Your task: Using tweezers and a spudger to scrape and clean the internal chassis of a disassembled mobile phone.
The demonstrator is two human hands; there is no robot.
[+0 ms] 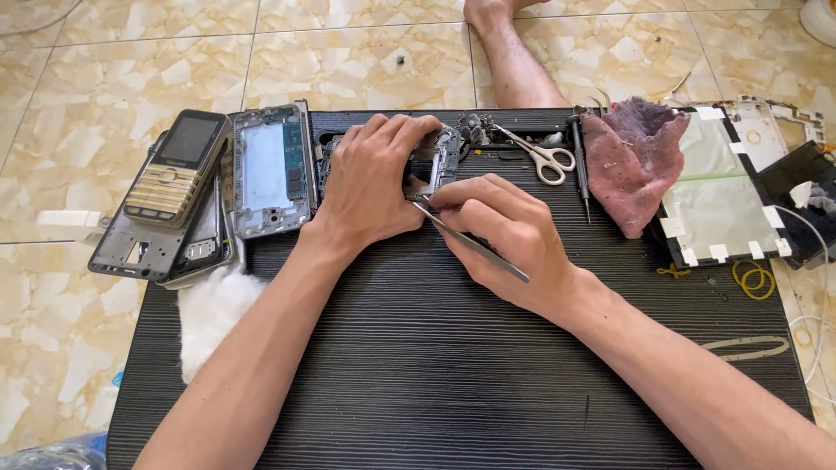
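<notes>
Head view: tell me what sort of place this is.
Probably an informal phone-repair spot set up on a tiled floor. The left hand steadies a bare grey phone frame on a low black ribbed board, the right hand works thin metal tweezers into it, and a gold keypad phone lies among stripped casings.

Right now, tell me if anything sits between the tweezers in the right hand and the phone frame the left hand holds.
Nothing visible does. The right hand pinches the tweezers, whose tip already reaches the phone frame gripped by the left hand. The scissors and the pink rag lie off to the side, clear of it.
</notes>
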